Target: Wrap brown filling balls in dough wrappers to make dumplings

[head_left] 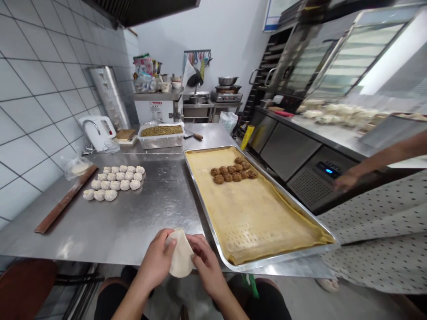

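Note:
A pale, flat round of dough is held up at the front edge of the steel table. My left hand grips its left side, thumb on the near face. On its right edge my right hand is closed, fingers behind and thumb in front. To the right lies a large metal tray lined with yellowish cloth, with several brown filling balls grouped toward its far end. At the left, several small white dough pieces sit in rows on the table.
A wooden strip lies left, beside a plastic bag. Behind are a white kettle, a tub of greenish-brown filling and a scraper. At right, a person's arm reaches toward a steel counter unit.

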